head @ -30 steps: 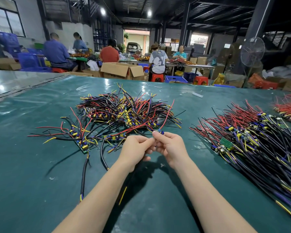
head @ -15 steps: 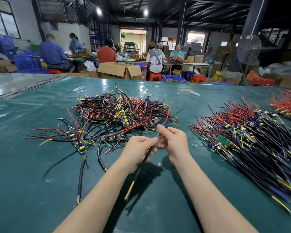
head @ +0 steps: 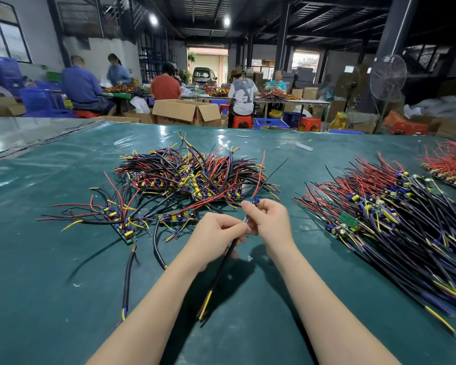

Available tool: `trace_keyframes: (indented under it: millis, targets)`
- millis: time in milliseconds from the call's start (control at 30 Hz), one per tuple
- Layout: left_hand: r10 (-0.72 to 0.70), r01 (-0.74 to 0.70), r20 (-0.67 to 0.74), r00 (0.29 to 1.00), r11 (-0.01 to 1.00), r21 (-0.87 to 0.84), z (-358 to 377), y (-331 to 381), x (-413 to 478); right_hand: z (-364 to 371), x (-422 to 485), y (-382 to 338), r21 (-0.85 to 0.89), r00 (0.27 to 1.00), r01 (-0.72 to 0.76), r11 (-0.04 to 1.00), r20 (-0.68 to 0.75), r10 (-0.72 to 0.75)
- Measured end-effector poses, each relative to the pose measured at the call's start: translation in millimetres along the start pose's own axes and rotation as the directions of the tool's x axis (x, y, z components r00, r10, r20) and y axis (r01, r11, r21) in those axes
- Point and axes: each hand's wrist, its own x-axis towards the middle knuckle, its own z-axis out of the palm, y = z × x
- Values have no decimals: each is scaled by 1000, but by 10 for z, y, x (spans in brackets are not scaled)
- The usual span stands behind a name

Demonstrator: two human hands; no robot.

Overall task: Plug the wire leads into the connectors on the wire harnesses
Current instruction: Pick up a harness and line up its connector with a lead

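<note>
both hands are raised just above the green bench (head: 63, 285), close together at centre view. the left hand (head: 216, 233) has its fingers curled and pinches the upper end of a black cable (head: 221, 267); the cable hangs down toward the viewer and ends in a yellow tip. the right hand (head: 269, 222) pinches a small blue connector (head: 255, 201) between thumb and forefinger; a red lead (head: 259, 175) rises from it. short coloured leads bridge the gap between the two hands. whether they are seated in the connector cannot be told. a tangled harness pile (head: 190, 177) lies just beyond the hands. an aligned harness pile (head: 392, 214) lies to the right, well apart.
</note>
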Motion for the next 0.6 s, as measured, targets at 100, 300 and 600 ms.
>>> trace_keyframes:
  millis: [100,300,600]
  targets:
    - [-71,74,83,994,997,-30,6,-5,-6,-21,19,20,20,998,-15,1000,-53,16]
    - [-60,63,55,997,997,-51,55,-25,10,-14,48,30,-32,992,33,999,-119,-36]
    - [23,-21,-25,999,996,84,87,-62,35,-12,-12,-36,207,992,-100,973,-49,112]
